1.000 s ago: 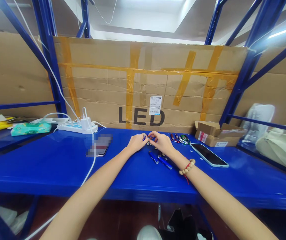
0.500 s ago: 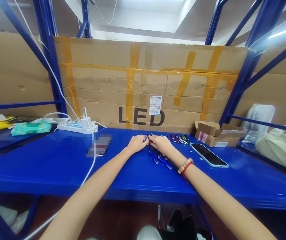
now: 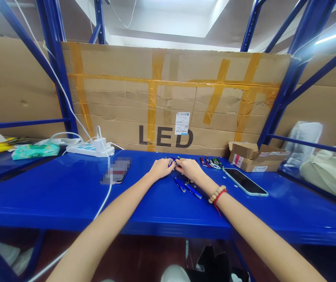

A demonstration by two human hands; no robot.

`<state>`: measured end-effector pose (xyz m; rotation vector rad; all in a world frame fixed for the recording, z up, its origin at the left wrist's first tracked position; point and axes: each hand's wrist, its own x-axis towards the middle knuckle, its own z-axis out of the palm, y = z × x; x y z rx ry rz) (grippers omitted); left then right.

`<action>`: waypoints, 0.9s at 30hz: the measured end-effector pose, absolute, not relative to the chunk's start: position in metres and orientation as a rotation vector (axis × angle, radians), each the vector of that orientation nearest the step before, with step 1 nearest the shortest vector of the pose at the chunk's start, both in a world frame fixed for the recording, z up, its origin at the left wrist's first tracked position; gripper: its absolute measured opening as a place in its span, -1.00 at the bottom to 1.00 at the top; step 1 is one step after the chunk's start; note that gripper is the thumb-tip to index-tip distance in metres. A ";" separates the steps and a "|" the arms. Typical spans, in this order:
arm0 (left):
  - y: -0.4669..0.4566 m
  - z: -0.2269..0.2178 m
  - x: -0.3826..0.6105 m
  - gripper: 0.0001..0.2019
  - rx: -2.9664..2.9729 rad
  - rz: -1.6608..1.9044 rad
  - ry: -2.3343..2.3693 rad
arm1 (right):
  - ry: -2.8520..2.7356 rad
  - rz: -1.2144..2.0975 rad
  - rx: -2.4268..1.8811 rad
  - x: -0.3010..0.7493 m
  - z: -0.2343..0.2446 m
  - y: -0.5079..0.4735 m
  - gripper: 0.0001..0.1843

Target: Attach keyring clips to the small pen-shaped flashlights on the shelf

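Note:
My left hand is closed, its fingertips around a small blue piece with shiny metal bits. Close against it, my right hand has its fingers pinched together at the same spot; what they grip is mostly hidden. A beaded bracelet and a red cord circle the right wrist. Below the hands lie two slim blue pen-like tubes with silvery ends, one on the left and one on the right. Small dark parts beside them are partly covered by my right hand.
Red, green and silvery small items with clips lie right of my hands. Beyond are a phone and an open carton. Left stand a blurred-out phone, a power strip and its white cable. Cardboard closes off the back.
The fingertips have shifted very slightly against each other around the small piece. Otherwise the hands and the things on the table stay in place.

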<state>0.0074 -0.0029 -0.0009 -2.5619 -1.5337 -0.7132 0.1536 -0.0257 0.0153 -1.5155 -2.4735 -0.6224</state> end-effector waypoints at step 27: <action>-0.006 0.002 0.004 -0.61 -2.539 -1.000 -1.618 | -2.328 -0.429 -1.358 0.157 0.009 -0.025 -0.60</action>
